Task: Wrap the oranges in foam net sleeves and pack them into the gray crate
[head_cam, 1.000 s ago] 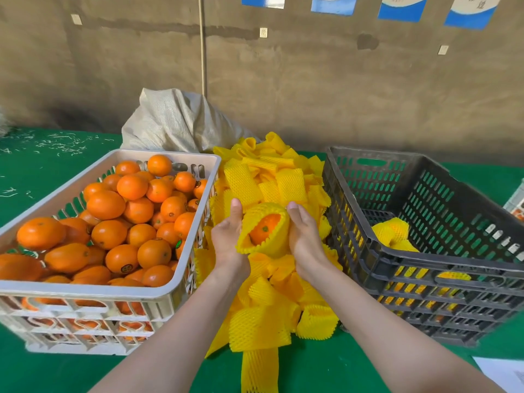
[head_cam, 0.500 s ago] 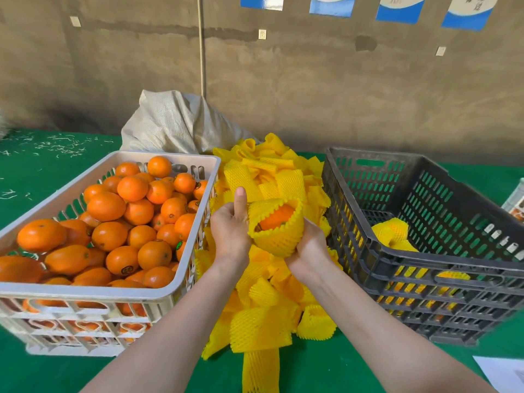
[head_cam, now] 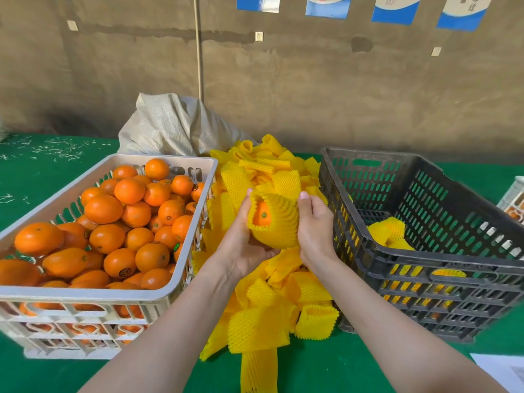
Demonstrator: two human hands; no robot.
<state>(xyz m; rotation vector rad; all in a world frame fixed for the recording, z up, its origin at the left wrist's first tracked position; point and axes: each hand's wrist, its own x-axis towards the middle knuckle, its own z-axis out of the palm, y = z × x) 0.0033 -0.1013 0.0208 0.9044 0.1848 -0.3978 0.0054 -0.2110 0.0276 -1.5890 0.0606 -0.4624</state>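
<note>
Left hand (head_cam: 243,248) and right hand (head_cam: 315,231) hold a yellow foam net sleeve (head_cam: 279,225) btwn them, over the table's ctr. Left palm cups it from below, fingers curled under, thumb up beside the sleeve's open mouth. Right hand grips the right side, fingers wrapped behind, thumb straight up at the top edge. Inside the sleeve sits a round orange fruit (head_cam: 262,217), mostly covered. Only its stem end w/ a green dot shows through the mouth.

Directly under the hands is a heap of loose yellow foam net sleeves (head_cam: 263,321) on the green table cover (head_cam: 312,373), filling the gap btwn two crates.

On the left stands a white slotted plastic crate (head_cam: 113,294), piled w/ bare oranges (head_cam: 105,208), some w/ small round stickers. On the right, just beside the heap, stands the dark gray slotted plastic crate (head_cam: 397,255). Inside it a few sleeved oranges (head_cam: 390,232) lie on the bottom toward the near-left corner.

In the bkgd a pale woven sack (head_cam: 175,126) slumps behind the white crate against the brown wall (head_cam: 340,95), w/ blue-and-white posters (head_cam: 395,11) along the top. A white paper sheet (head_cam: 504,370) lies at the near-right corner. Another light-coloured crate (head_cam: 514,199) shows partly at the right edge.
</note>
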